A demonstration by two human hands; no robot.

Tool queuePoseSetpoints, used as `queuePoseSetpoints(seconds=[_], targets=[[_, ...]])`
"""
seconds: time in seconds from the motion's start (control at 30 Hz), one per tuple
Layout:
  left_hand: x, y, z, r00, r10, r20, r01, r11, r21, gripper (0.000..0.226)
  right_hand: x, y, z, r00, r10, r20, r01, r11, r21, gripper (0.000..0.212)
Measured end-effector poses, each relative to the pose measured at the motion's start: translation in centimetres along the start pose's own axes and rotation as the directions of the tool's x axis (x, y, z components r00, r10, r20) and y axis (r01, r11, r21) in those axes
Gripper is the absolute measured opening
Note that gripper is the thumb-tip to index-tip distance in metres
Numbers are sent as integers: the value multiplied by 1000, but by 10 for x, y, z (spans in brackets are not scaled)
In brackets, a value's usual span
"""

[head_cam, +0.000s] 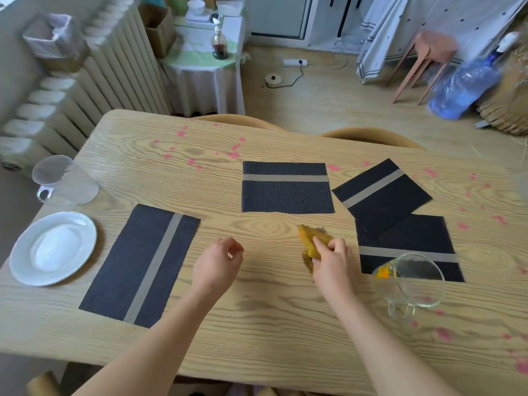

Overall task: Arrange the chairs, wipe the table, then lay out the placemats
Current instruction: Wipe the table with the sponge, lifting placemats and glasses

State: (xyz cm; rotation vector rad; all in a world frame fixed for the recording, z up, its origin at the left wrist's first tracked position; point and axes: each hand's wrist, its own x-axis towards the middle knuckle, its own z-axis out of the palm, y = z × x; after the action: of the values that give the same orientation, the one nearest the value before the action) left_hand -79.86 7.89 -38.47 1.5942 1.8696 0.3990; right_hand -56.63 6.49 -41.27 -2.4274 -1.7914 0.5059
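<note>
Several dark placemats with a grey stripe lie on the wooden table: one at the left, one in the middle, and two overlapping at the right. My right hand grips a crumpled yellow cloth at the table's middle. My left hand hovers beside it with loosely curled fingers and holds nothing. Pink spots dot the far and right parts of the tabletop. Two chair backs show behind the far edge.
A white plate and a clear plastic cup sit at the left end. A glass mug rests on the near right placemat. A radiator, a side table, a pink stool and a water jug stand beyond.
</note>
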Motion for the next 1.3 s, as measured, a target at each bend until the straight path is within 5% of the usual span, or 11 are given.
queuePoseSetpoints(seconds=[0.33,0.5,0.67,0.83,0.93,1.03,1.13,1.3], targets=[[-20,5,11,993,94,76,-92,995,-33,8,-96,-38,35,955,-268,124,252,959,130,59],[-40,11,15,977,182,114,-180,983,-25,9,-115,19,23,1000,18,24,-21,988,156,54],[-60,3,10,970,205,131,-207,978,-4,10,-134,60,6,938,344,-38,-333,927,172,52],[-84,-2,11,950,266,167,-268,963,-9,10,-151,16,12,971,227,73,-237,952,193,47],[-96,-1,11,934,311,175,-312,950,-22,9,-165,9,12,975,222,-11,-213,946,246,44],[-102,2,5,932,321,170,-322,946,-21,9,-169,23,-1,915,387,-118,-338,891,302,30],[-104,11,3,934,325,151,-327,945,-7,9,-168,48,-20,760,639,-122,-521,710,474,17],[-108,46,16,927,325,184,-328,944,-16,10,-164,83,-50,641,761,-100,-550,546,631,49]])
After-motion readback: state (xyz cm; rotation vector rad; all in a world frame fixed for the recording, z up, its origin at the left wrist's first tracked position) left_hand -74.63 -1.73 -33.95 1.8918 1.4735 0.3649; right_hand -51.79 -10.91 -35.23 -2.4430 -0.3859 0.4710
